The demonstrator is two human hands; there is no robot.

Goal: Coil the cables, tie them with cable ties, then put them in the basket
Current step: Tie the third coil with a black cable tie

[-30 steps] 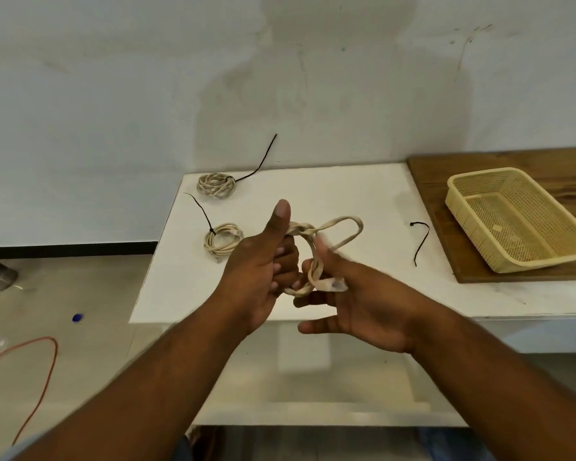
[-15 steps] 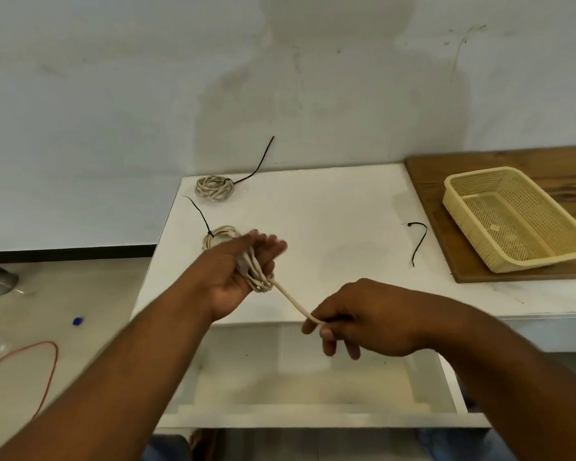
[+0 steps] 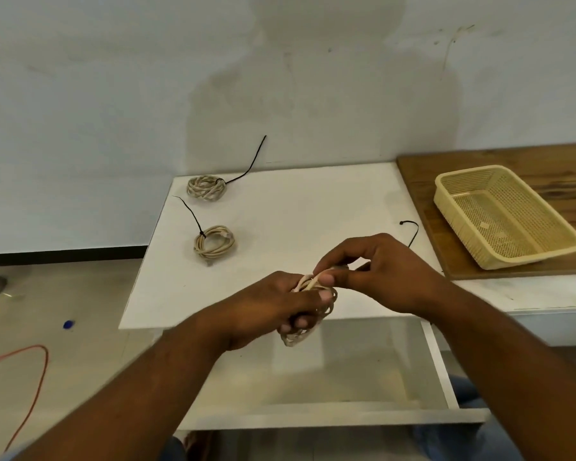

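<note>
My left hand (image 3: 273,311) grips a beige cable coil (image 3: 308,322) wound around its fingers, just in front of the white table's (image 3: 313,207) near edge. My right hand (image 3: 379,271) pinches the cable's end at the top of the coil, thumb and fingers closed on it. Two coiled beige cables bound with black cable ties lie on the table: one at the far left (image 3: 207,188), one nearer (image 3: 214,243). A loose black cable tie (image 3: 412,231) lies by the table's right edge, partly behind my right hand. The yellow mesh basket (image 3: 529,256) stands empty at the right.
The basket rests on a brown wooden board (image 3: 419,181) that lies to the right of the white table. An open white drawer (image 3: 330,417) sticks out under my hands. On the floor at the left lie an orange cable (image 3: 34,387) and a small blue object (image 3: 68,324).
The loose length of cable that my right hand pulled out to the right is now wound in. My right hand has come up to the coil in my left hand.
</note>
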